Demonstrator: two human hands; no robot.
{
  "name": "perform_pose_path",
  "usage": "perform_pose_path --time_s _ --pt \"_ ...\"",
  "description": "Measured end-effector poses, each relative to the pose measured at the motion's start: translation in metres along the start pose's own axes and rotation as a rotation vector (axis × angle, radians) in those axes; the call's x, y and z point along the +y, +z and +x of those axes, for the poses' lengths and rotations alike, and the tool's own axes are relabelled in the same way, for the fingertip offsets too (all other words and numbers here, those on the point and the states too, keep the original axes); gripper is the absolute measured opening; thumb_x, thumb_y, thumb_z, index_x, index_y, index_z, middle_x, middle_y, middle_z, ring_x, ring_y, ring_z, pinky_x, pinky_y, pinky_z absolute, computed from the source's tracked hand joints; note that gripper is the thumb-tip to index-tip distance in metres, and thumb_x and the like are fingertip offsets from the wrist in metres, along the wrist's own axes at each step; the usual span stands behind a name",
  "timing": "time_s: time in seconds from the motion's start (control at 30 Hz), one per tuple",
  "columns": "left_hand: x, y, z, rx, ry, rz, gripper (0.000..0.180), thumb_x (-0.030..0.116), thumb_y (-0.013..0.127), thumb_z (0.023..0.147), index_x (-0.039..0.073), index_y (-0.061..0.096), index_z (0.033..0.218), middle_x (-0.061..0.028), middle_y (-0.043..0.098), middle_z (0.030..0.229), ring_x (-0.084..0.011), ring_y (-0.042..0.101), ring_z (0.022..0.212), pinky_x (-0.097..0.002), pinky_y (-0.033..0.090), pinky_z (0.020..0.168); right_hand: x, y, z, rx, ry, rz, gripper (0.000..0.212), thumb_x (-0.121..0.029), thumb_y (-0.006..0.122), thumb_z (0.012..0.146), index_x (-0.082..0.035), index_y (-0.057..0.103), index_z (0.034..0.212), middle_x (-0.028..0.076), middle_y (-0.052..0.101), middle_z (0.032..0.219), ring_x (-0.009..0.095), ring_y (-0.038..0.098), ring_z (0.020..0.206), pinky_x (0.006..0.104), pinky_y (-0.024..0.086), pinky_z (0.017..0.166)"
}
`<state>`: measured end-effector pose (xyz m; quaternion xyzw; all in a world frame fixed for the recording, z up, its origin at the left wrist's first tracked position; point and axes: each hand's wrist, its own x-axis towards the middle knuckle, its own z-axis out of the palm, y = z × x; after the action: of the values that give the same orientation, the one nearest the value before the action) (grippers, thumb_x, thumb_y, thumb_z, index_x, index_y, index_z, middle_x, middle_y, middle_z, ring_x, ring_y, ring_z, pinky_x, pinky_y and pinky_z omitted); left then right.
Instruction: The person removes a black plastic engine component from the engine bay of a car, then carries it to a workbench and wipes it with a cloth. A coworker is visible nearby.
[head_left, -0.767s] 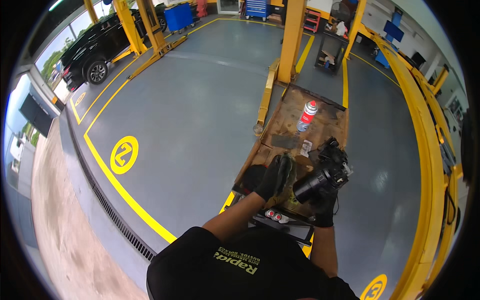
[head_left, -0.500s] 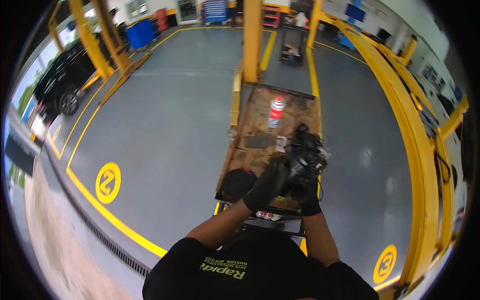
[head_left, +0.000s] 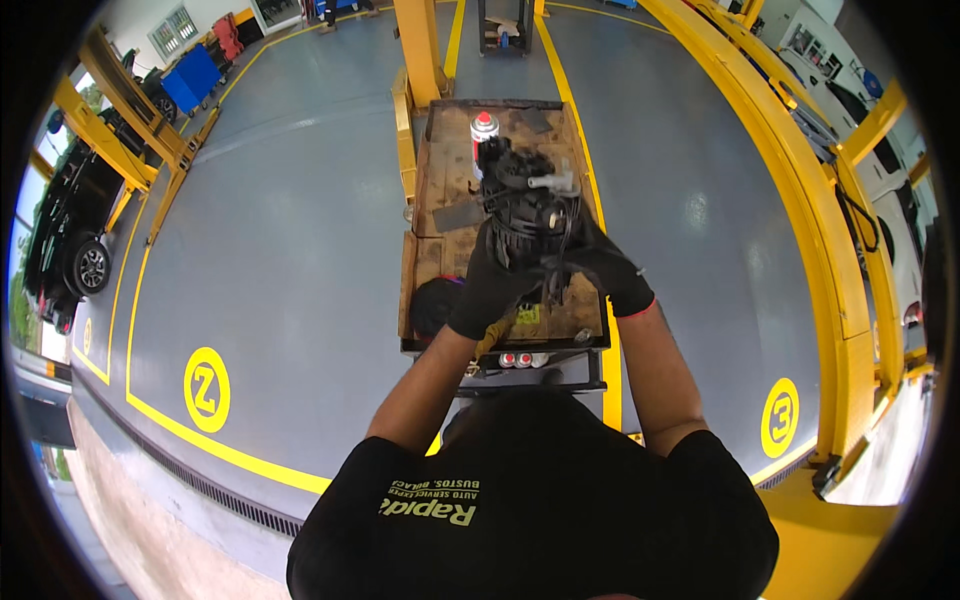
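Both my hands, in black gloves, grip a black car part [head_left: 530, 212] above a wood-topped cart [head_left: 428, 190]. The part has a round ribbed body, dark hoses or wires, and a pale grey pipe fitting. My left hand [head_left: 490, 285] is closed on its lower left side. On the lower right, my right hand [head_left: 608, 272] holds it too; some fingers are hidden under the part. Just behind stands a spray can [head_left: 484, 132] with a red cap, partly covered by the part. A dark flat pad [head_left: 458, 216] lies to the left on the cart.
A dark bundled item [head_left: 435, 306] and a yellow-green piece [head_left: 528, 314] lie at the cart's near end. Red-and-white cans [head_left: 508, 360] sit below it. A yellow lift post [head_left: 420, 50] rises behind the cart. Left is a black vehicle [head_left: 70, 235]; yellow lift beams [head_left: 800, 215] curve along the right.
The part has been lifted and turned upright, now held centrally between both hands. My right hand has moved from beneath it to its right side. The view has shifted.
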<state>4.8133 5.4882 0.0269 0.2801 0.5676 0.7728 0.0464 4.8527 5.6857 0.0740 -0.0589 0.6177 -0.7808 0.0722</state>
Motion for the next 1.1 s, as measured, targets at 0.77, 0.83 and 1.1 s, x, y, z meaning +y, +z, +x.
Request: perform_pose_path --time_s 0.77,0.83,1.1 --pt "0.095 0.009 0.013 0.081 0.588 0.527 0.063 0.022 0.062 0.095 0.000 0.039 0.149 -0.0252 0.048 0.143 -0.0417 0.053 0.127 -0.0485 0.044 0.106 -0.004 0.025 -0.014 0.332 -0.423 0.553 0.050 0.001 0.068 0.092 -0.009 0.057 0.139 0.007 0.068 0.129 0.022 0.065 0.119 0.0399 0.053 0.105" --pt "0.123 0.017 0.020 0.240 0.456 -0.029 0.055 0.024 0.058 0.097 0.000 0.044 0.145 -0.0242 0.051 0.138 -0.0417 0.054 0.125 -0.0487 0.045 0.104 -0.007 0.028 -0.015 0.302 -0.387 0.573 0.047 -0.010 0.067 0.095 -0.007 0.056 0.140 0.009 0.067 0.131 0.024 0.064 0.121 0.0415 0.052 0.107" --pt "0.104 0.043 0.037 0.130 0.610 0.950 0.047 0.025 0.056 0.096 -0.003 0.051 0.133 -0.0250 0.059 0.123 -0.0421 0.058 0.112 -0.0498 0.047 0.097 0.024 0.012 -0.024 0.175 -0.354 0.530 0.041 -0.001 0.063 0.094 -0.009 0.060 0.135 0.008 0.069 0.126 0.023 0.066 0.117 0.0432 0.055 0.103"
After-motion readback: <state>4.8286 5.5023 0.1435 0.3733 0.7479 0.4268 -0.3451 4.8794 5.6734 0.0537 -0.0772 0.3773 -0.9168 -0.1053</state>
